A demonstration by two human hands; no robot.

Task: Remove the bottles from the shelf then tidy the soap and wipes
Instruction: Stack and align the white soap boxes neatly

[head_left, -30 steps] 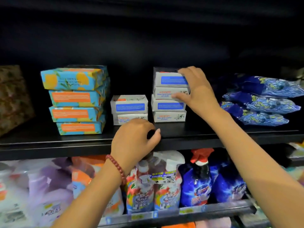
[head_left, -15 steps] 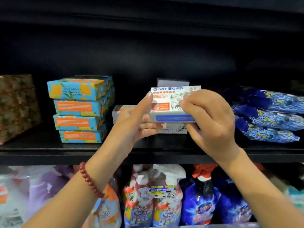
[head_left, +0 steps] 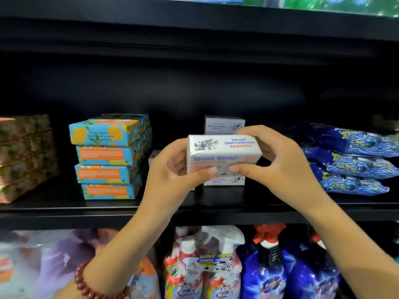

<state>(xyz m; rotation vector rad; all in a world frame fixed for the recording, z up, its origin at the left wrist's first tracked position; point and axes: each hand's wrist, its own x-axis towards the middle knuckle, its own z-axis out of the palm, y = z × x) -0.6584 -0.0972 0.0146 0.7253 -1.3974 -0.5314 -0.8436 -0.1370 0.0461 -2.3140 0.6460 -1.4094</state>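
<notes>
- The left grip (head_left: 170,169) and the right grip (head_left: 278,165) both pinch one goat soap box (head_left: 222,156). The thumbs press its near face and the fingers curl round its ends.
- The box hangs roughly level in the air, above the shelf (head_left: 108,203) and in front of the stack of white soap boxes (head_left: 224,125).
- It is probably light and stiff: thin card over a solid bar. The corners would likely dent under a hard squeeze, so holding it at the short ends suits it.
- A stack of blue-and-orange soap boxes (head_left: 110,156) sits well apart to the left.
- To the right, the blue wipes packs (head_left: 354,160) lie piled. They look soft and floppy, so they are probably best lifted flat from beneath.
- Spray bottles (head_left: 205,262) stand on the level below.
</notes>
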